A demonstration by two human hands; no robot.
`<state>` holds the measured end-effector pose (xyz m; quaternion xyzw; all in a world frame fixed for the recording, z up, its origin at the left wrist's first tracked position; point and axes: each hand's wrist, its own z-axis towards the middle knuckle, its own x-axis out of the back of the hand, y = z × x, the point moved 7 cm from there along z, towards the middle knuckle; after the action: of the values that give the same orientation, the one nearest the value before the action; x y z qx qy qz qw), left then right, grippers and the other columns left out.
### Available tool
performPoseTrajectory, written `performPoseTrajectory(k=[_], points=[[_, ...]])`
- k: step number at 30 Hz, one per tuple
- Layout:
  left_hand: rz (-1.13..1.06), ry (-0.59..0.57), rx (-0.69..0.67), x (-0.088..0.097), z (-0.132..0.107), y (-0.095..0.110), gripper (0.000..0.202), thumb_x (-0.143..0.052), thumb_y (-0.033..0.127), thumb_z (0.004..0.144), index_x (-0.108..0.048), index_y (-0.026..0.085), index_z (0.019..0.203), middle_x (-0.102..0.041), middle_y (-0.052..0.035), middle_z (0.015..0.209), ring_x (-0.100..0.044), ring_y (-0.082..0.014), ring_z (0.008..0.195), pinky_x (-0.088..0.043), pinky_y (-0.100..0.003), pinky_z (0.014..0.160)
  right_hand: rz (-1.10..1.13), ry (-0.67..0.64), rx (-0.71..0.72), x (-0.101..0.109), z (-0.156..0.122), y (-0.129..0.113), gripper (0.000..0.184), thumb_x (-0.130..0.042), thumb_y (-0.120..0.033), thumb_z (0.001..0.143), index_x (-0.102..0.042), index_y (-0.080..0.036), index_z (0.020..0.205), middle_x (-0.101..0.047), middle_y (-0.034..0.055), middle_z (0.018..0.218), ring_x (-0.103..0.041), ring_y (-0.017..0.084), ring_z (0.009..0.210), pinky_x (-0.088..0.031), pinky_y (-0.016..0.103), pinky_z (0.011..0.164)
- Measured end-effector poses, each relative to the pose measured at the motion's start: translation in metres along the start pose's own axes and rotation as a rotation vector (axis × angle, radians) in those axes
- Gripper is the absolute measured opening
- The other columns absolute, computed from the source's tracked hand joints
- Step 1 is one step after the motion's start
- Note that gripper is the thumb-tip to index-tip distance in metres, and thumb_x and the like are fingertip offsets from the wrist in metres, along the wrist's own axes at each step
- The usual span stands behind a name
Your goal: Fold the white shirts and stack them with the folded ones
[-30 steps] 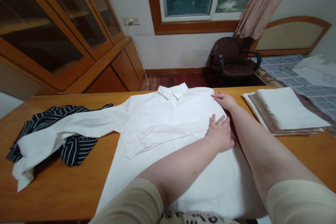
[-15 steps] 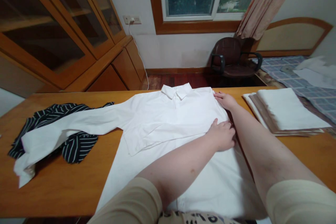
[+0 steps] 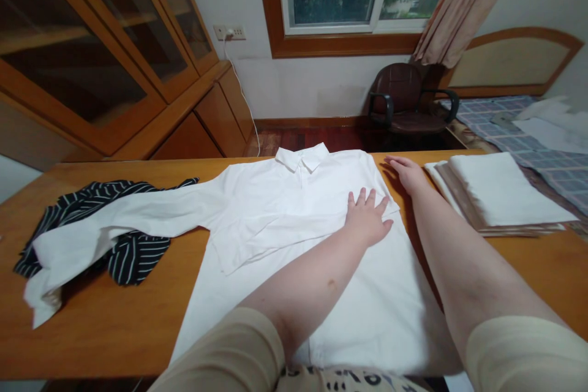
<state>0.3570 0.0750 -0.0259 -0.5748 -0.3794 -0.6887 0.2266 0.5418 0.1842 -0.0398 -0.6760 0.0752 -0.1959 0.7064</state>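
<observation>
A white collared shirt [image 3: 271, 193] lies spread across the wooden table, collar pointing away from me. One sleeve is folded across its chest, while the other sleeve [image 3: 151, 211] stretches out to the left. Flat on the right part of the chest, over the folded sleeve, rests my left hand [image 3: 367, 218], fingers spread. My right hand [image 3: 407, 173] is just off the shirt's right shoulder edge, with its fingers stretched out and nothing held. Beneath the outstretched sleeve lies a black garment with white stripes [image 3: 140, 257], partly covered.
A stack of folded white and beige cloths [image 3: 493, 193] sits at the table's right. The wooden table [image 3: 138, 337] ends at a far edge; beyond it are a brown armchair [image 3: 404, 98], a bed [image 3: 487, 116] and a window. A glass-door cabinet [image 3: 92, 43] stands at left.
My left hand has moved left and up from the shirt's right side onto its chest, spreading its fingers. My right hand has come off the shoulder edge, slightly to the right.
</observation>
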Motion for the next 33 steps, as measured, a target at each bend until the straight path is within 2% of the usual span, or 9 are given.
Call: performPoseTrajectory(k=[3,8,14,18,22,25,30,33], points=[[-0.006,-0.042,0.004,0.000,0.001,0.000,0.062,-0.028,0.059,0.087,-0.025,0.038,0.145,-0.022,-0.0022,0.154,-0.010,-0.0340,0.141,-0.004,-0.064,0.108,0.055,-0.035,-0.007,-0.004,-0.006,-0.007,0.021,-0.066,-0.030,0.075,-0.070,-0.023,0.094,-0.070,0.0053,0.105,-0.062,0.021,0.105,-0.048,0.037,0.095],[0.012,-0.075,0.013,0.000,0.001,0.000,0.062,-0.025,0.060,0.086,-0.023,0.040,0.145,-0.017,0.0005,0.155,-0.006,-0.0341,0.141,0.000,-0.066,0.106,0.002,-0.075,-0.006,-0.006,-0.022,-0.015,0.022,-0.066,-0.034,0.075,-0.071,-0.022,0.093,-0.070,0.0052,0.105,-0.060,0.022,0.109,-0.042,0.038,0.102],[0.048,-0.033,0.073,0.001,0.002,-0.005,0.074,-0.022,0.059,0.086,-0.019,0.020,0.148,-0.017,-0.0039,0.155,-0.002,-0.0299,0.142,-0.004,-0.060,0.111,-0.037,-0.032,-0.007,0.001,-0.048,-0.009,0.028,-0.067,-0.040,0.074,-0.071,-0.022,0.094,-0.070,0.0052,0.105,-0.062,0.022,0.104,-0.045,0.036,0.095],[0.035,0.004,0.083,0.002,0.004,-0.009,0.072,-0.023,0.055,0.087,-0.022,0.015,0.147,-0.021,-0.0060,0.154,-0.008,-0.0277,0.142,-0.007,-0.056,0.112,-0.087,-0.062,-0.040,0.007,-0.077,-0.010,0.033,-0.064,-0.044,0.073,-0.070,-0.019,0.094,-0.071,0.0068,0.093,-0.065,0.019,0.084,-0.050,0.034,0.083],[0.009,0.030,0.082,0.004,0.004,-0.010,0.069,-0.024,0.052,0.087,-0.026,0.016,0.145,-0.024,-0.0059,0.153,-0.012,-0.0259,0.141,-0.008,-0.055,0.113,-0.346,-0.075,-0.043,0.009,-0.104,-0.020,0.035,-0.060,-0.045,0.073,-0.070,-0.018,0.094,-0.071,0.0063,0.088,-0.062,0.019,0.078,-0.048,0.031,0.075],[-0.013,0.034,0.086,0.005,0.004,-0.011,0.067,-0.027,0.051,0.087,-0.029,0.016,0.144,-0.026,-0.0060,0.152,-0.014,-0.0246,0.141,-0.009,-0.053,0.113,-0.545,-0.085,-0.027,0.008,-0.111,-0.029,0.038,-0.059,-0.048,0.073,-0.070,-0.018,0.094,-0.071,0.0059,0.086,-0.062,0.019,0.076,-0.045,0.029,0.071],[-0.051,0.024,0.085,0.007,0.003,-0.013,0.065,-0.030,0.049,0.088,-0.030,0.014,0.143,-0.029,-0.0082,0.151,-0.018,-0.0234,0.140,-0.012,-0.049,0.114,-0.861,-0.070,-0.063,0.010,-0.107,-0.036,0.036,-0.059,-0.055,0.071,-0.066,-0.020,0.069,-0.064,0.0033,0.061,-0.056,0.018,0.059,-0.037,0.028,0.055],[-0.038,0.017,0.104,0.012,0.000,-0.014,0.065,-0.033,0.048,0.088,-0.029,0.015,0.143,-0.027,-0.0098,0.151,-0.017,-0.0258,0.140,-0.014,-0.048,0.113,-0.944,-0.064,-0.051,0.008,-0.107,-0.039,0.035,-0.054,-0.052,0.075,-0.061,-0.021,0.062,-0.061,0.0027,0.056,-0.052,0.017,0.054,-0.033,0.028,0.051]])
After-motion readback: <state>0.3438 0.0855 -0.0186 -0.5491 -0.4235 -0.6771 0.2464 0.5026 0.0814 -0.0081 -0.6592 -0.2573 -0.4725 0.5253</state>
